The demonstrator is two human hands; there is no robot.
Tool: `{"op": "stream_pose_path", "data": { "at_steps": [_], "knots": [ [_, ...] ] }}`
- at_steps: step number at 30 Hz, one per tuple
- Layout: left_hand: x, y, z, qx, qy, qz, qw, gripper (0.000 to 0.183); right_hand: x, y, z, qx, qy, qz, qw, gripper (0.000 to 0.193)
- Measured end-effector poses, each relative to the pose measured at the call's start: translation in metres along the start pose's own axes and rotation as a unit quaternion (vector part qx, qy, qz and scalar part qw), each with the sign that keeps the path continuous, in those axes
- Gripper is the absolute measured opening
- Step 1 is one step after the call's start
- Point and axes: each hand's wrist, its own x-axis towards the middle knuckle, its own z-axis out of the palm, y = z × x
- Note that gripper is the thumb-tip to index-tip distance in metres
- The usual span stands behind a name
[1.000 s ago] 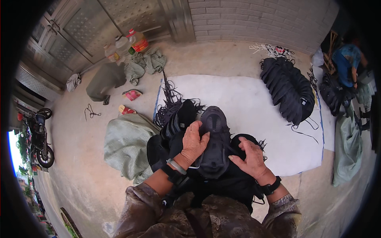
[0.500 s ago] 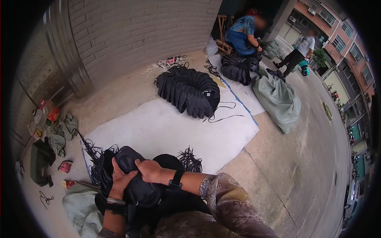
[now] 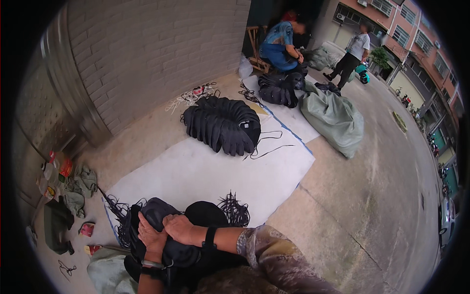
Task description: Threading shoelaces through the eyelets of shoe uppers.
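A black shoe upper [image 3: 182, 252] lies over my lap, its rounded toe pointing away from me. My left hand [image 3: 152, 238] grips its left side with the fingers along the edge. My right hand [image 3: 178, 228] is closed, thumb and fingers pinching the upper near its middle; what lies under the fingertips is hidden. Beside it on the right rests another rounded black piece [image 3: 204, 212]. Black laces [image 3: 234, 209] lie bunched past that piece, and more black laces [image 3: 117, 210] spread out left of my hands.
A ring of black shoe uppers [image 3: 221, 126] sits on a white sheet [image 3: 196, 169]. White laces [image 3: 188, 100] lie by the brick wall. Further right are a green sack [image 3: 335, 120], a crouching person [image 3: 281, 46] and a standing person [image 3: 355, 51]. Bottles [image 3: 51, 174] stand left.
The view has shifted, so the surroundings sit further left and mostly lower. My hands stay on the upper; my right hand is slightly lower and its fingers look more curled.
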Motion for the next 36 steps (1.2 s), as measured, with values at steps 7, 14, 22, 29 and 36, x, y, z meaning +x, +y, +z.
{"op": "stream_pose_path", "data": {
  "at_steps": [7,14,22,29,36],
  "knots": [
    [-0.004,0.006,-0.012,0.050,0.011,0.030,0.998,0.109,0.010,0.012,0.005,0.082,-0.048,0.005,0.995,0.022],
    [-0.008,0.028,-0.033,0.148,0.019,0.320,0.935,0.026,0.015,0.028,0.003,0.152,-0.109,0.001,0.982,0.025],
    [-0.001,0.014,-0.014,0.243,0.022,0.421,0.873,0.010,0.021,0.036,0.014,0.199,-0.118,0.006,0.973,0.021],
    [0.006,0.036,0.005,0.225,-0.043,0.304,0.925,0.014,0.024,0.048,0.016,0.096,-0.096,0.004,0.991,0.023],
    [-0.024,0.019,-0.034,0.092,-0.012,0.382,0.919,0.010,-0.023,0.024,-0.004,0.107,-0.019,0.087,0.990,0.044]
  ]
}}
